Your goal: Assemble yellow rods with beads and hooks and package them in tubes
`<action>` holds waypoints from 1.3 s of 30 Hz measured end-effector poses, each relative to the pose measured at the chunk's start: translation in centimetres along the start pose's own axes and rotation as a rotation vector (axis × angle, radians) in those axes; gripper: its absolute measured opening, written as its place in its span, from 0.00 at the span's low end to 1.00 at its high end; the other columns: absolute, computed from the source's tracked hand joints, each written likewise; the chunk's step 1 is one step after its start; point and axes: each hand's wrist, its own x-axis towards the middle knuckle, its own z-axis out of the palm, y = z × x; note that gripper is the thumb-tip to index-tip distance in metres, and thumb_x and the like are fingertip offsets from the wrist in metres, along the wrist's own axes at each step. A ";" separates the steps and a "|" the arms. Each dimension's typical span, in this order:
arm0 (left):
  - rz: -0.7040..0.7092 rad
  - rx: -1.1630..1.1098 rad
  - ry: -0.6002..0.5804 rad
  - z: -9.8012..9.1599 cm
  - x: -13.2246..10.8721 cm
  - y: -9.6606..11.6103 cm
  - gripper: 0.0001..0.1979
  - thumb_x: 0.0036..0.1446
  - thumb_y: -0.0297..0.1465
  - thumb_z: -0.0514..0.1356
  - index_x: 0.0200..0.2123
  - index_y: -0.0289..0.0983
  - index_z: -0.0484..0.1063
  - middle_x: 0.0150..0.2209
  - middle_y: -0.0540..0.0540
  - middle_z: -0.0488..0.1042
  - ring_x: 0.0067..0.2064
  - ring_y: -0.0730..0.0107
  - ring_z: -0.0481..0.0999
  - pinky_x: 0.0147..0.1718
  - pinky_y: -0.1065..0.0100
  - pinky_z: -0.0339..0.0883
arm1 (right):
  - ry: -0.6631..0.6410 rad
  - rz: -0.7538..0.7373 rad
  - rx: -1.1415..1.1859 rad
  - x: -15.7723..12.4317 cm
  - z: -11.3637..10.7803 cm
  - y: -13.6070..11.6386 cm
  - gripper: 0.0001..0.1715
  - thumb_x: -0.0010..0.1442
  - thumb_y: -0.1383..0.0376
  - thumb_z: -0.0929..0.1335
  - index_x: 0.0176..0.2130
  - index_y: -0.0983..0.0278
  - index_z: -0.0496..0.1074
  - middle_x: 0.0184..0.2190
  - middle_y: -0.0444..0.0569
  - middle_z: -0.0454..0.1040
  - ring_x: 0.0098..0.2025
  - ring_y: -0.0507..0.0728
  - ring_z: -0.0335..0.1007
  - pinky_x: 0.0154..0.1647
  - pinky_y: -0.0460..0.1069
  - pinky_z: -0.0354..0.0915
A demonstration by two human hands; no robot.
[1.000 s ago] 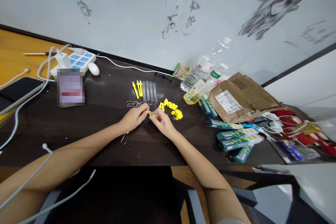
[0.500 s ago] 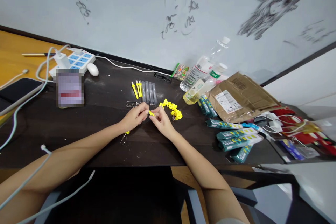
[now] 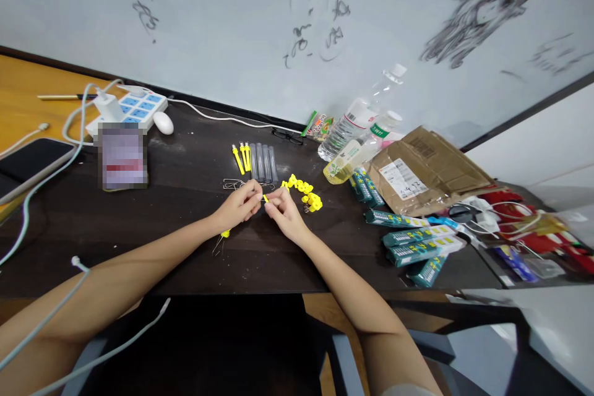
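Over the dark desk my two hands meet, fingertips almost touching. My right hand [image 3: 286, 215] is closed in a pinch on a small yellow plastic piece [image 3: 265, 198]. Beside it my left hand [image 3: 237, 205] is also pinched shut; what its fingertips hold is too small to make out. Just beyond lie bent metal wires [image 3: 232, 184], several clear tubes [image 3: 263, 164] in a row and yellow sticks with metal tips [image 3: 241, 159]. A heap of yellow pieces [image 3: 313, 201] sits right of my right hand. A yellow piece with thin metal prongs [image 3: 224, 234] lies below my left wrist.
At the right are green boxes [image 3: 420, 238], a brown parcel [image 3: 427, 170] and plastic bottles [image 3: 348, 133]. On the left stand a power strip [image 3: 143, 108], a white mouse [image 3: 163, 123] and a phone [image 3: 34, 164]. White cables [image 3: 51, 315] cross in front of my left arm.
The yellow piece between my fingertips has turned slightly and shows a narrower side. Both hands stay in nearly the same place.
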 end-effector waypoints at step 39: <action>-0.009 0.140 0.042 0.1 -0.2 0.6 0.06 0.62 0.33 0.49 0.33 0.39 0.57 0.20 0.58 0.63 0.16 0.83 0.59 0.18 0.79 0.55 | 0.035 0.030 -0.029 0.4 -0.2 0.5 0.15 0.57 0.56 0.68 0.34 0.61 0.59 0.19 0.35 0.52 0.20 0.46 0.47 0.23 0.44 0.46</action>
